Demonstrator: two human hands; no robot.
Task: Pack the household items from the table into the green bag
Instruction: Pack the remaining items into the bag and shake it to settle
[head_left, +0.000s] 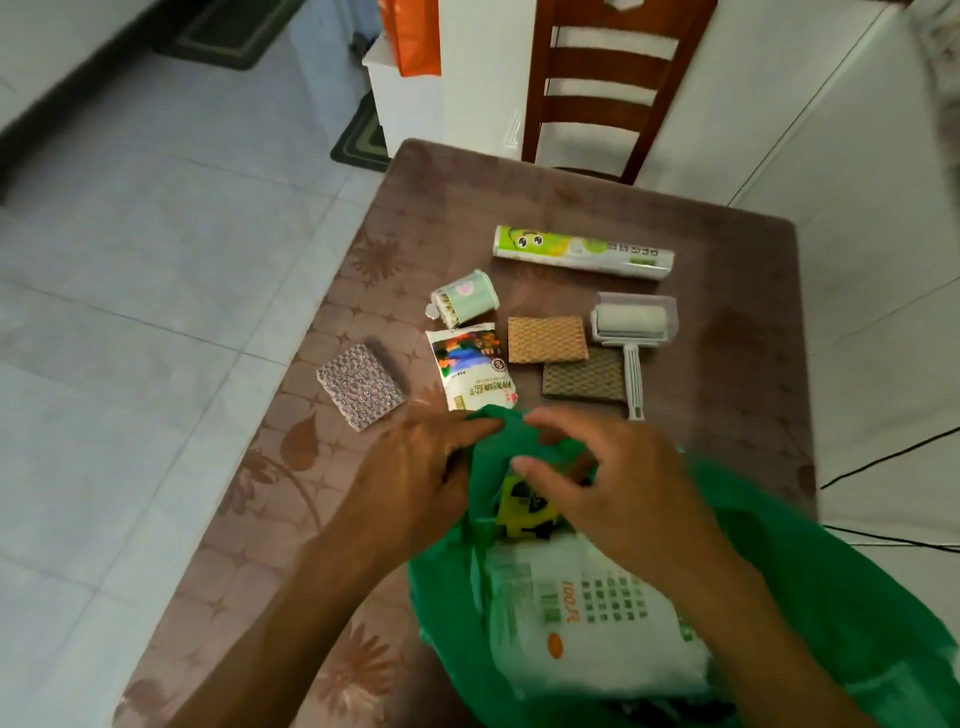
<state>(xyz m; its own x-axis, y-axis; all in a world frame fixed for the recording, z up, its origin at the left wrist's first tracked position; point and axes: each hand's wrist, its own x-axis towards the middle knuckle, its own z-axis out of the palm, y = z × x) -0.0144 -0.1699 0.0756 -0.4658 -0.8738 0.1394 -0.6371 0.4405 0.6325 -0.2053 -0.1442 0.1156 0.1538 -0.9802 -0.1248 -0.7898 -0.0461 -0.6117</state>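
Green bag (810, 587), thin and limp, is being pinched open at its rim by left hand (415, 467) and right hand (618, 483); salt packet (470, 366) is lying just beyond on worktop (727, 415).

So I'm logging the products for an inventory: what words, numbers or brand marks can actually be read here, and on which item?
"100" followed by a character, in orange: on the white pack inside the green bag.
Salt-style pouch: Chinese print and a round logo, too blurred to read.
Long roll box: cartoon eyes and green characters, unreadable.
Yellow-and-black packet in the bag: print blurred.
Nothing else carries text.
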